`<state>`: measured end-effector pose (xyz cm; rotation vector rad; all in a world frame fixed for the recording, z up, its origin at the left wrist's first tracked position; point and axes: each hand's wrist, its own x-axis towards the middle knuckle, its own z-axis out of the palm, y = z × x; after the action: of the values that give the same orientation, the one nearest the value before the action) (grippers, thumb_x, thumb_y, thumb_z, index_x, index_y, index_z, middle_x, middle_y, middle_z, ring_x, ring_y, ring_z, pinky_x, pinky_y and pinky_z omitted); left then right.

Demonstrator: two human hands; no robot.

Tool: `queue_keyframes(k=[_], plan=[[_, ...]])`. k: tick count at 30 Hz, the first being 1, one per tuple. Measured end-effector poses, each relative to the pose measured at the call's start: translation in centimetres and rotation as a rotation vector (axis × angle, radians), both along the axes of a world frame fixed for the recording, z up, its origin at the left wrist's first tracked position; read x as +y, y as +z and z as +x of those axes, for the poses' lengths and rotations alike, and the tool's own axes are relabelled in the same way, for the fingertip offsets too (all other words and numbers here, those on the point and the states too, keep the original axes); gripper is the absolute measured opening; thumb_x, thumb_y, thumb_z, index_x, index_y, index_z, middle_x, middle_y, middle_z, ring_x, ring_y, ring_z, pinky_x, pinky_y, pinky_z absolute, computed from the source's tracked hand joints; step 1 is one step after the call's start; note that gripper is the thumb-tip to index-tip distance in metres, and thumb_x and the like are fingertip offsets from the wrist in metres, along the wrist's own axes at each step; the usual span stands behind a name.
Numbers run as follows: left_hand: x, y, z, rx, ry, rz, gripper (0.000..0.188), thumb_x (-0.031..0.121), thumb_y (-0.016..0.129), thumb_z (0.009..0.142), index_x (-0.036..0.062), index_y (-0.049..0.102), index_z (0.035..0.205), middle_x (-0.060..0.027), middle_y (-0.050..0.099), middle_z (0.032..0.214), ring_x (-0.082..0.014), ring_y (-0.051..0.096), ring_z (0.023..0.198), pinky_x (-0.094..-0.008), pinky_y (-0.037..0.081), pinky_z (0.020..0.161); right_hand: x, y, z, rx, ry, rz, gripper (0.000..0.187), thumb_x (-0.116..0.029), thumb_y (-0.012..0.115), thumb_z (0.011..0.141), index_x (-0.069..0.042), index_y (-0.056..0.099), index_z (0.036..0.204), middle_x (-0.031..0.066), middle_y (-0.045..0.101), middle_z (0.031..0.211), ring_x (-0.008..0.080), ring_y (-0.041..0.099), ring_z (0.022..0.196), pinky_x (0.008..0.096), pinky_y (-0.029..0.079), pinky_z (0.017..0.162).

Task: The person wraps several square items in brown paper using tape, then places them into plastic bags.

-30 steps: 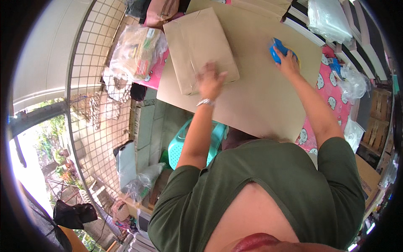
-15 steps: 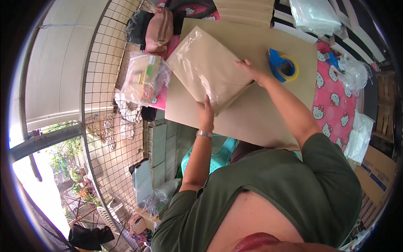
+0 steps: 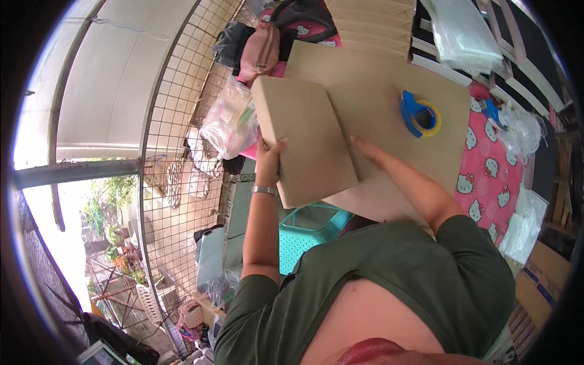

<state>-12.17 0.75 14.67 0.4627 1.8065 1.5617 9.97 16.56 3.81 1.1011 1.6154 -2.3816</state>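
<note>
A flat brown cardboard box (image 3: pixel 310 140) is tilted up at the left of the table, its plain matte face toward me. My left hand (image 3: pixel 268 159) is closed on its left edge, with the thumb over the face. To the right of the box is my right hand (image 3: pixel 369 150), fingers stretched toward the box's side; I cannot tell if they touch it. Under both hands lies a large brown cardboard sheet (image 3: pixel 377 79). A blue tape dispenser (image 3: pixel 409 109) with a yellow-edged roll rests on the sheet, beyond my right hand.
A clear plastic bag of items (image 3: pixel 231 121) and a pink pouch (image 3: pixel 260 53) sit at the left edge. Clear plastic sleeves (image 3: pixel 465 36) lie far right. A second blue dispenser (image 3: pixel 494 114) rests on the pink patterned cloth (image 3: pixel 483 176). A turquoise stool (image 3: pixel 304 237) stands below, near a wire mesh (image 3: pixel 176 109).
The box has turned and tipped up toward the left; its glossy plastic-covered face no longer shows. My left hand moved left with it. My right hand has come off the box's corner.
</note>
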Motion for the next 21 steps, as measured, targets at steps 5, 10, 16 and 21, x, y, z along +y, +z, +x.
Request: queue_keyframes(k=[5,10,16,21], plan=[[3.7,2.4,8.7,0.494,0.061,-0.195,0.063,0.013,0.071,0.067,-0.0046,0.041,0.12,-0.0189,0.06,0.099,-0.0269,0.061,0.089,-0.035,0.05,0.075,-4.6,-8.6,-1.2,0.119,-0.234,-0.288,0.08,-0.065,0.025,0.088,-0.004,0.023,0.141,0.0121,0.023,0.146,0.0251,0.023,0.133,0.0412,0.017,0.109],[-0.2,6.3,15.2,0.59,-0.167,-0.229,0.081,0.024,0.074,0.059,0.0038,0.036,0.128,-0.0208,0.059,0.098,-0.0299,0.062,0.088,-0.0372,0.049,0.075,3.2,-1.7,0.8,0.489,-0.288,-0.361,0.087,-0.072,0.021,0.084,-0.006,0.025,0.14,0.0107,0.027,0.144,0.0264,0.026,0.132,0.0409,0.021,0.107],[-5.8,5.6,15.0,0.717,-0.387,0.075,0.081,0.02,0.074,0.053,0.0023,0.039,0.124,-0.02,0.057,0.108,-0.0323,0.058,0.1,-0.0366,0.045,0.087,2.7,5.8,8.1,0.707,-0.568,-0.262,0.076,-0.068,0.038,0.083,-0.012,0.035,0.133,0.006,0.044,0.131,0.0235,0.042,0.118,0.0434,0.035,0.098],[-7.1,3.9,9.3,0.11,-0.476,-0.181,0.094,0.006,0.081,0.051,0.0021,0.031,0.131,-0.0117,0.05,0.119,-0.0193,0.049,0.109,-0.0368,0.042,0.092,2.2,9.6,11.9,0.554,-0.172,-0.003,0.09,-0.037,0.071,0.075,-0.013,0.017,0.143,0.006,0.042,0.13,0.0209,0.041,0.119,0.038,0.035,0.099]])
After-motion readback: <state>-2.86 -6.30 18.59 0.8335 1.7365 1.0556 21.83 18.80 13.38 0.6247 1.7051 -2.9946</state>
